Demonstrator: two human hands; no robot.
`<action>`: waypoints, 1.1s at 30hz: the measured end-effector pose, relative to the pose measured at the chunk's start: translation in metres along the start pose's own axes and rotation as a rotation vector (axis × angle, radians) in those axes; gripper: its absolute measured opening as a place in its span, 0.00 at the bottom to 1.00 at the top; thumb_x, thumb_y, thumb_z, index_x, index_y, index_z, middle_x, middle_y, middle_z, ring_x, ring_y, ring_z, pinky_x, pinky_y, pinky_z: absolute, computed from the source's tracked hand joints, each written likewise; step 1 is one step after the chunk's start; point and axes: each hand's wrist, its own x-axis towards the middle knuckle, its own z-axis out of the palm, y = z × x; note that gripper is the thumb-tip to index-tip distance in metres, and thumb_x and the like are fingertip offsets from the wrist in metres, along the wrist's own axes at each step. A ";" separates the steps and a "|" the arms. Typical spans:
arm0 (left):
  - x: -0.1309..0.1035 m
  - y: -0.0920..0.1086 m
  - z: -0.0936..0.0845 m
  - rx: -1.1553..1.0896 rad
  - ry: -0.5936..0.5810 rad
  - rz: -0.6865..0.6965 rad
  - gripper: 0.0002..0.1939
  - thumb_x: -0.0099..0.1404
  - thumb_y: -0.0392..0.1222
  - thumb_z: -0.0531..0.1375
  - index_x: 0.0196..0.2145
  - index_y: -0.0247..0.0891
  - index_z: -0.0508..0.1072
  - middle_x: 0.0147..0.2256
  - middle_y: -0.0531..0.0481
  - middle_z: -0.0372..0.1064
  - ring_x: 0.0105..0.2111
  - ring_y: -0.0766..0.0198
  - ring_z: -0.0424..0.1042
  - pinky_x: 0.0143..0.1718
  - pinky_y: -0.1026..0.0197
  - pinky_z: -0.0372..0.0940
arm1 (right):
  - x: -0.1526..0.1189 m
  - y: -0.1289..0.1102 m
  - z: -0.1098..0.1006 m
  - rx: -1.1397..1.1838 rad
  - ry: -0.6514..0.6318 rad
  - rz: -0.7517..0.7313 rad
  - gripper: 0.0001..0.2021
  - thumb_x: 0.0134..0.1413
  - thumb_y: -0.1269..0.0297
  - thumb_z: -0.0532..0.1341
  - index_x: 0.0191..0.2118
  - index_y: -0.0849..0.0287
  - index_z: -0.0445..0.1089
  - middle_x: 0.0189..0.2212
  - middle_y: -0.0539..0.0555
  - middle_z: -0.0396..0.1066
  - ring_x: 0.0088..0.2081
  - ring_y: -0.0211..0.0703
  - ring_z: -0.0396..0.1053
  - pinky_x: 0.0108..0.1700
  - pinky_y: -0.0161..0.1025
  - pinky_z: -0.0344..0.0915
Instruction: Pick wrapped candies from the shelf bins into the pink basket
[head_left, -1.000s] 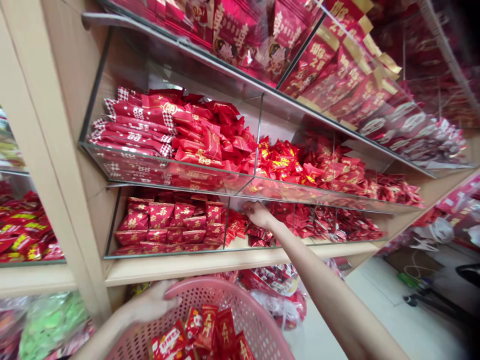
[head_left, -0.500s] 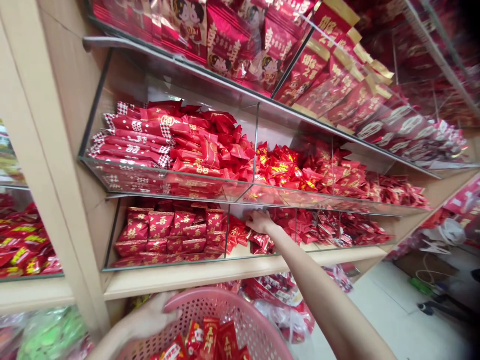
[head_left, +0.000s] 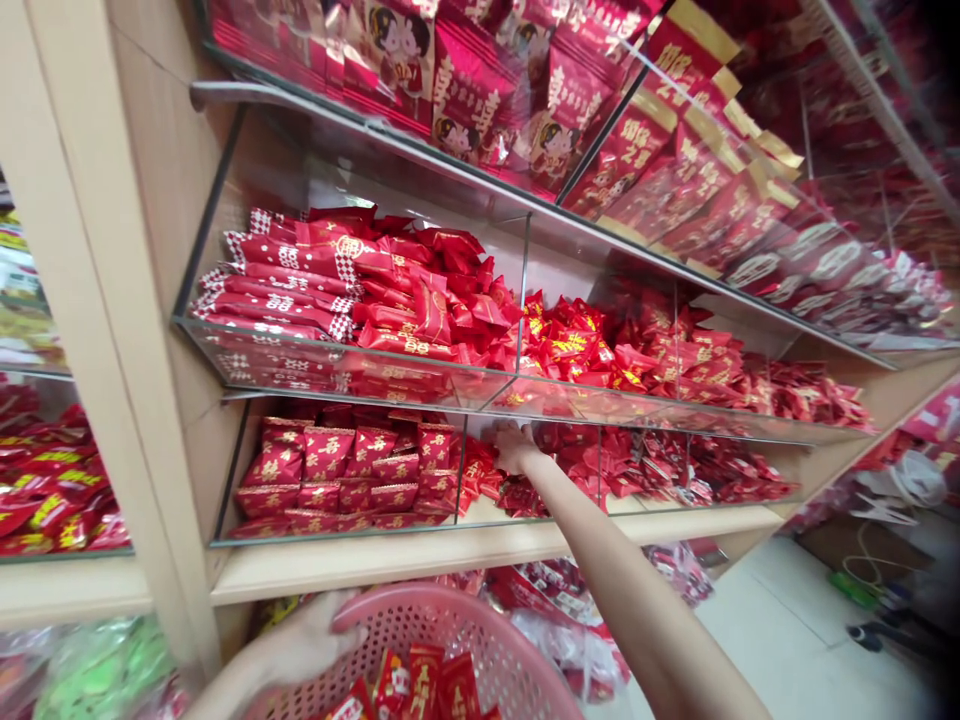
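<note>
My left hand is closed round the left rim of a pink plastic basket with a perforated wall. Inside the basket lie several red candy packets with gold lettering. My right hand reaches into a glass-fronted bin on the lower shelf. Its fingers look apart over small red wrapped candies, and I see nothing held in them; the fingertips are partly hidden at the back. Left of a glass divider, dark red square packets stand stacked in rows.
Above, a glass bin holds long red packets and loose red candies. Larger red bags fill the top shelf. A wooden upright stands at left. Plastic bags lie below the shelf, beside the tiled floor.
The view has shifted slightly, so the shelves sit a little further right. My right hand stays in the same bin, slightly further left over the candies. My left hand keeps hold of the basket.
</note>
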 end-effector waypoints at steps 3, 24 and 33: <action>0.000 0.002 0.000 -0.006 -0.005 0.006 0.28 0.50 0.56 0.57 0.45 0.36 0.70 0.44 0.47 0.71 0.46 0.53 0.67 0.50 0.58 0.59 | -0.006 0.010 0.003 0.157 0.101 0.044 0.19 0.38 0.71 0.61 0.42 0.56 0.67 0.46 0.58 0.66 0.50 0.56 0.57 0.49 0.52 0.51; -0.010 0.028 -0.005 0.036 -0.038 -0.046 0.34 0.48 0.60 0.57 0.48 0.35 0.68 0.49 0.46 0.67 0.49 0.53 0.65 0.52 0.57 0.58 | -0.205 -0.055 0.041 2.241 0.101 0.039 0.12 0.50 0.66 0.61 0.42 0.55 0.64 0.31 0.48 0.70 0.30 0.33 0.66 0.34 0.32 0.64; -0.013 0.038 0.000 0.055 -0.044 0.097 0.28 0.56 0.54 0.56 0.50 0.36 0.65 0.51 0.46 0.65 0.50 0.55 0.64 0.53 0.56 0.56 | -0.211 -0.085 0.060 2.221 -0.148 0.210 0.17 0.39 0.69 0.68 0.35 0.56 0.62 0.27 0.46 0.71 0.37 0.39 0.71 0.44 0.38 0.64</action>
